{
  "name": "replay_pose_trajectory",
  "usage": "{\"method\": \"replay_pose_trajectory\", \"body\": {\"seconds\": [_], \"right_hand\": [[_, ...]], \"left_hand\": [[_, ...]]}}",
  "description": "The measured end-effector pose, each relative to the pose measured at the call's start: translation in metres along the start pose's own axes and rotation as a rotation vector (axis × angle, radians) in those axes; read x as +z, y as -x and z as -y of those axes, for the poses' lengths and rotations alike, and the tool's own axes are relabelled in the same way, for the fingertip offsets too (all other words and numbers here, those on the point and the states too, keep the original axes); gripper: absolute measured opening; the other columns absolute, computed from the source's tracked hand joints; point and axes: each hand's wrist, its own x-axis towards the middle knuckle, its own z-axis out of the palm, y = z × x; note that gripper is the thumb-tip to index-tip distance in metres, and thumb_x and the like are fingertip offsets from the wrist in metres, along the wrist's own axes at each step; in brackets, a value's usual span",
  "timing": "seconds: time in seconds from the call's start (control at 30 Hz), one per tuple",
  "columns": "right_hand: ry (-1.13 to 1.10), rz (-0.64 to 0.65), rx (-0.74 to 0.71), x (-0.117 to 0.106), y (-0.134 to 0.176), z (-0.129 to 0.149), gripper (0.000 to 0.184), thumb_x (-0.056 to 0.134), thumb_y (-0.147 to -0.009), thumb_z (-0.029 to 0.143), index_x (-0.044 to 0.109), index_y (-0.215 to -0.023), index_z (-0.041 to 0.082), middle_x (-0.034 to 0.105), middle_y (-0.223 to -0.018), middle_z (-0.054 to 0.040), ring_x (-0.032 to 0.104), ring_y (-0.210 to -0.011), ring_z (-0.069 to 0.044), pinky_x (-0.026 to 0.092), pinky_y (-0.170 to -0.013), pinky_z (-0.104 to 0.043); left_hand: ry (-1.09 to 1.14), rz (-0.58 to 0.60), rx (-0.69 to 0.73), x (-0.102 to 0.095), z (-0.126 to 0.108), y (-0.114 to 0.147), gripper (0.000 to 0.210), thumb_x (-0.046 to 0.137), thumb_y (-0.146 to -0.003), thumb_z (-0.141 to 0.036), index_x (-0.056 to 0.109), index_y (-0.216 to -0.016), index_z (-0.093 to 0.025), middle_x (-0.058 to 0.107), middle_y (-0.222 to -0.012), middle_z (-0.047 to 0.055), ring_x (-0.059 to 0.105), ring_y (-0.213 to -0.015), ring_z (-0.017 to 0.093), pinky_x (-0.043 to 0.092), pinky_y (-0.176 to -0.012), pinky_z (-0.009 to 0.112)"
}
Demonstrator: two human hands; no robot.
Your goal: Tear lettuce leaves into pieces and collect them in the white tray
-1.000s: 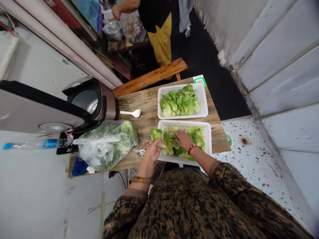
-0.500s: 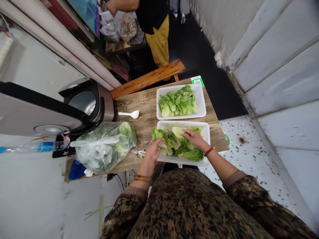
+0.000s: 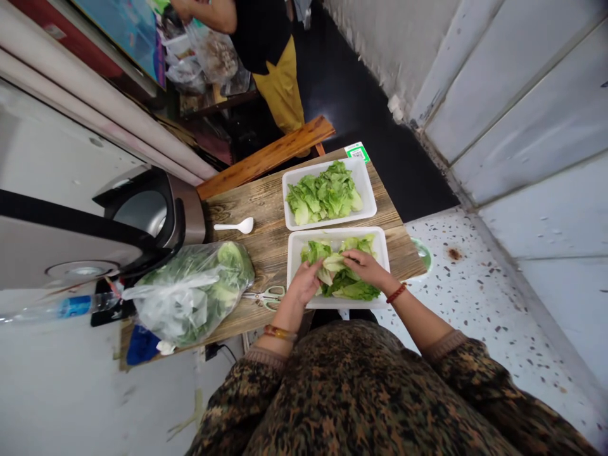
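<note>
Over the nearer white tray (image 3: 338, 233), my left hand (image 3: 306, 280) is closed on a lettuce leaf (image 3: 327, 269). My right hand (image 3: 365, 266) pinches a pale lettuce leaf (image 3: 336, 261) from the other side, and the two hands are close together. Whether both grip the same leaf or two overlapping ones is hard to make out. Loose green lettuce (image 3: 354, 290) lies in the tray beneath. Behind it stands a second white tray (image 3: 369, 190) with a heap of torn lettuce (image 3: 325, 193).
Left on the wooden table (image 3: 266, 199) are a white spoon (image 3: 244, 225), scissors (image 3: 270, 297) and a clear plastic bag (image 3: 190, 294) of greens. An open dark cooker (image 3: 187, 202) stands at the table's left end. Beyond a wooden bench (image 3: 270, 155), another person (image 3: 280, 88) stands.
My hands have come closer together, and the leaf in my right hand has moved left toward my left hand. The view has shifted, so the table sits further left.
</note>
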Motion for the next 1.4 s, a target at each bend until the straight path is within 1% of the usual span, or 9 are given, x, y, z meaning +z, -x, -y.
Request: {"method": "replay_pose_trajectory", "body": {"seconds": [0.17,0.37,0.43,0.53,0.63,0.73,0.83,1.13,1.4], "right_hand": [[-0.226,-0.072,-0.028,0.006,0.001,0.004,0.023,0.057,-0.09,0.04,0.072,-0.098,0.024,0.064,-0.128,-0.0074,0.059,-0.119,-0.022,0.044,-0.106,-0.041],[-0.305,-0.054,0.051,0.003,0.005,0.021,0.021,0.061,-0.085,0.037,0.074,-0.099,0.027,0.06,-0.137,-0.0033,0.05,-0.132,-0.023,0.039,-0.11,-0.041],[-0.392,-0.136,0.148,0.001,0.007,0.023,0.03,0.062,-0.084,0.041,0.071,-0.11,0.027,0.062,-0.134,-0.0044,0.054,-0.127,-0.024,0.042,-0.107,-0.042],[-0.535,-0.253,0.356,0.001,0.016,0.024,0.041,0.058,-0.085,0.055,0.066,-0.112,0.024,0.069,-0.117,-0.0078,0.066,-0.101,-0.024,0.052,-0.085,-0.039],[-0.54,-0.172,0.447,0.008,0.027,0.023,0.041,0.059,-0.082,0.061,0.064,-0.094,0.022,0.071,-0.091,-0.0055,0.066,-0.082,-0.021,0.049,-0.066,-0.032],[-0.491,-0.101,0.414,0.019,0.034,0.02,0.038,0.071,-0.073,0.057,0.057,-0.079,0.022,0.062,-0.071,0.0008,0.061,-0.07,-0.017,0.044,-0.059,-0.028],[-0.467,-0.151,0.384,0.022,0.035,0.017,0.039,0.073,-0.07,0.052,0.048,-0.072,0.023,0.055,-0.066,0.0041,0.058,-0.065,-0.015,0.041,-0.057,-0.027],[-0.523,0.001,0.328,-0.002,0.036,0.015,0.029,0.067,-0.078,0.048,0.058,-0.085,0.022,0.061,-0.071,0.002,0.056,-0.062,-0.014,0.045,-0.062,-0.029],[-0.279,-0.09,0.279,0.008,0.045,0.006,0.024,0.056,-0.087,0.04,0.05,-0.07,0.023,0.061,-0.062,0.0015,0.057,-0.055,-0.016,0.044,-0.059,-0.03]], "left_hand": [[-0.019,0.149,-0.177,0.012,0.014,0.006,0.036,0.075,-0.08,-0.046,0.069,-0.095,-0.014,0.074,-0.08,0.012,0.068,-0.064,0.019,0.055,-0.062,0.03],[0.116,-0.021,0.079,0.03,0.012,0.009,0.037,0.086,-0.065,-0.015,0.07,-0.098,-0.018,0.076,-0.088,0.004,0.071,-0.078,0.018,0.056,-0.078,0.029],[0.12,-0.059,0.141,0.035,0.009,0.008,0.042,0.089,-0.059,-0.014,0.07,-0.097,-0.017,0.077,-0.088,0.005,0.072,-0.085,0.022,0.055,-0.081,0.032],[0.118,-0.131,0.222,0.04,0.008,0.006,0.05,0.092,-0.051,-0.015,0.07,-0.096,-0.016,0.077,-0.086,0.006,0.072,-0.088,0.024,0.055,-0.08,0.032],[0.108,-0.171,0.258,0.042,0.01,0.004,0.054,0.093,-0.049,-0.017,0.07,-0.097,-0.016,0.077,-0.081,0.005,0.073,-0.083,0.023,0.054,-0.077,0.031],[0.108,-0.177,0.261,0.046,0.014,0.002,0.055,0.092,-0.049,-0.017,0.07,-0.099,-0.017,0.075,-0.076,0.003,0.071,-0.075,0.02,0.053,-0.072,0.029],[0.101,-0.15,0.256,0.05,0.015,0.003,0.057,0.092,-0.05,-0.015,0.069,-0.102,-0.018,0.075,-0.078,0.002,0.07,-0.071,0.017,0.052,-0.07,0.026],[0.055,-0.054,0.049,0.049,0.016,0.006,0.04,0.092,-0.053,-0.019,0.07,-0.086,-0.013,0.074,-0.075,0.004,0.067,-0.067,0.016,0.051,-0.067,0.027],[-0.025,-0.13,0.171,0.057,0.029,0.009,0.044,0.094,-0.047,-0.026,0.072,-0.083,-0.013,0.075,-0.081,0.006,0.069,-0.078,0.02,0.053,-0.078,0.032]]}}
